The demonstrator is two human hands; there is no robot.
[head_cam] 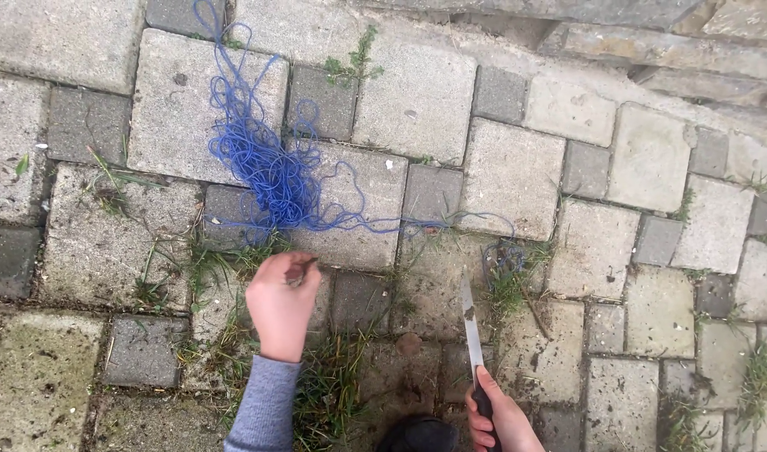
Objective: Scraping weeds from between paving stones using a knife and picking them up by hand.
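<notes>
My right hand (496,418) grips the dark handle of a knife (469,326), whose long thin blade points up over the paving stones. My left hand (280,303), in a grey sleeve, is closed on a small dark bit of plant or dirt (300,270) pinched at its fingertips. It hovers over grass growing in the joints, just below a tangled heap of blue cord (266,163). One strand of the cord (450,224) trails right across the stones, toward a grass tuft above the blade tip.
Grey paving stones (509,172) of mixed sizes cover the ground, with grass and weeds (329,389) in the joints. Stone steps or kerb (651,42) run along the top right. A dark rounded object (417,435) sits at the bottom edge between my hands.
</notes>
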